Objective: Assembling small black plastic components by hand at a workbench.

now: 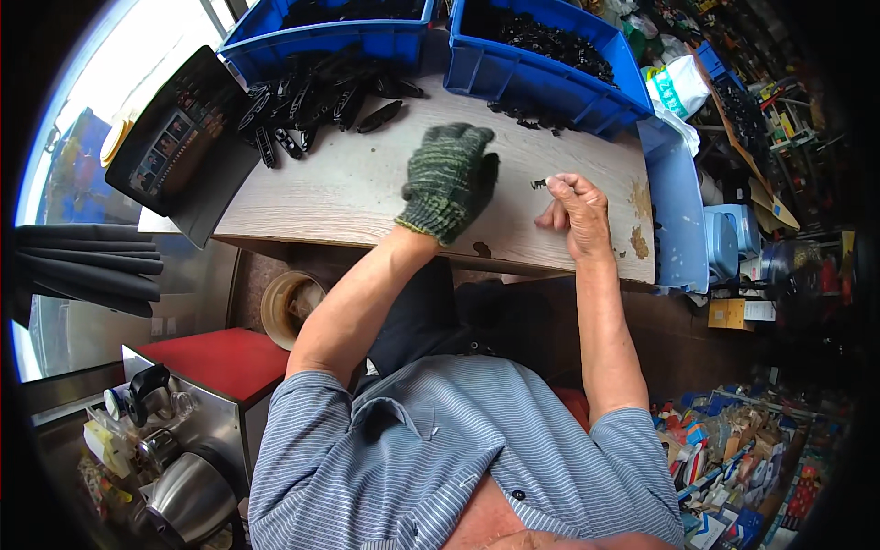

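My left hand (449, 179), in a dark green knitted work glove, is over the middle of the wooden table (339, 197). Its fingers are curled in; whatever they may hold is hidden. To its right, my bare right hand (581, 216) pinches a small black clip-like part (539, 184) between thumb and fingertips. Beyond the glove lies a heap of long, glossy black plastic pieces (316, 96), with one oblong piece (379, 117) apart from the rest. Small black parts (527, 119) are scattered along the foot of the right blue bin.
Two blue bins, one on the left (330, 44) and one on the right (550, 81), hold black parts at the table's far side. A screen in a dark case (174, 151) leans at the left. A light blue tub (676, 211) stands beside the right edge. A bucket (275, 307) sits below.
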`<state>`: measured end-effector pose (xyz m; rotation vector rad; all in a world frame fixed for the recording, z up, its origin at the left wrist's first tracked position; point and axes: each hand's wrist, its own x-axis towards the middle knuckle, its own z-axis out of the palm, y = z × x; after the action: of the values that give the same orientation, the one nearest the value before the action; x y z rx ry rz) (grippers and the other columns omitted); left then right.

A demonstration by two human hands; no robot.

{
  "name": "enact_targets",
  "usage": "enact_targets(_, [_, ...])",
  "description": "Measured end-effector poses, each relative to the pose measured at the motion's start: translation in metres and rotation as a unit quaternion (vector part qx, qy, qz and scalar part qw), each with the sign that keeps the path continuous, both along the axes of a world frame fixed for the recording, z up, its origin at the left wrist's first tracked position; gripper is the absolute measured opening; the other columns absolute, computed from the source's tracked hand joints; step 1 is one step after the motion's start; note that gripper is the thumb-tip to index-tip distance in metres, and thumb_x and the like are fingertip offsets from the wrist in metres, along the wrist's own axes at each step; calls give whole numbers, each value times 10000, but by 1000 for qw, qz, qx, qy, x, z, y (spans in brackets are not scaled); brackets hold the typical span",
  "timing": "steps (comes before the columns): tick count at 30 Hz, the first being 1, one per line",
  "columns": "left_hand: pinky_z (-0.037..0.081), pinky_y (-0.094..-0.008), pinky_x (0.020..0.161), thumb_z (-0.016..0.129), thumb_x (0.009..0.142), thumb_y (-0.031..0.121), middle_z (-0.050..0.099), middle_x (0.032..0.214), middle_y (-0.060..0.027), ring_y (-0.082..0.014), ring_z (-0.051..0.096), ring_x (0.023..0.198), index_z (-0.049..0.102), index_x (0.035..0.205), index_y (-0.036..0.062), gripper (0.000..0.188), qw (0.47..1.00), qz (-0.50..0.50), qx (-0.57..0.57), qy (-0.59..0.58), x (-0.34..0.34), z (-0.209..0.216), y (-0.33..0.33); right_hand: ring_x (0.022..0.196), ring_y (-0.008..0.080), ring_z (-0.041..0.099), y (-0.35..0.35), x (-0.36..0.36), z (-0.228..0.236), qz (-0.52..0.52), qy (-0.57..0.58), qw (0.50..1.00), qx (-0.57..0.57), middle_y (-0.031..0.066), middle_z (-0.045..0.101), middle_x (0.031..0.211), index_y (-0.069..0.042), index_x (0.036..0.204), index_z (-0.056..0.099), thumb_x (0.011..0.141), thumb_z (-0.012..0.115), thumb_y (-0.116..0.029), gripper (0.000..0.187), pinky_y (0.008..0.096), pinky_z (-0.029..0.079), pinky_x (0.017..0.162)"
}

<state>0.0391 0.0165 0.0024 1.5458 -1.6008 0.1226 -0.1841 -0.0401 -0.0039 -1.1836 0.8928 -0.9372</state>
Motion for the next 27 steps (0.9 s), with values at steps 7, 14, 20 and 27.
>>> enact_targets(7, [503, -519, 806, 618, 909, 286, 674, 1014, -167, -401, 610, 943, 679, 1069, 134, 229, 946, 230, 105, -202, 105, -19, -8, 413, 140, 541, -1, 6, -7, -24, -11, 1000, -15, 11, 500, 485, -68, 919, 683, 876, 774, -216, 180, 330, 553, 496])
enact_targets(14, [516, -502, 776, 577, 960, 268, 684, 973, -153, -386, 628, 925, 684, 1031, 114, 200, 976, 98, 95, -169, 91, -17, -9, 413, 141, 564, -1, 5, -7, -39, -36, 999, -12, -1, 481, 472, -56, 910, 676, 837, 804, -214, 215, 316, 537, 487])
enact_targets(20, [510, -469, 838, 586, 964, 355, 701, 952, -153, -351, 661, 931, 719, 880, 108, 293, 982, 49, 45, -175, 80, -10, 1, 409, 143, 567, 1, 7, -5, -56, -28, 998, -6, -2, 475, 469, -55, 903, 669, 848, 785, -210, 201, 321, 535, 483])
enact_targets(27, [493, -491, 854, 565, 972, 354, 692, 1008, -176, -346, 640, 991, 713, 826, 82, 342, 997, 35, 56, -44, 86, 5, 9, 439, 140, 570, 3, 5, -6, -47, -38, 998, -18, 10, 507, 492, -84, 899, 655, 886, 760, -226, 177, 341, 566, 488])
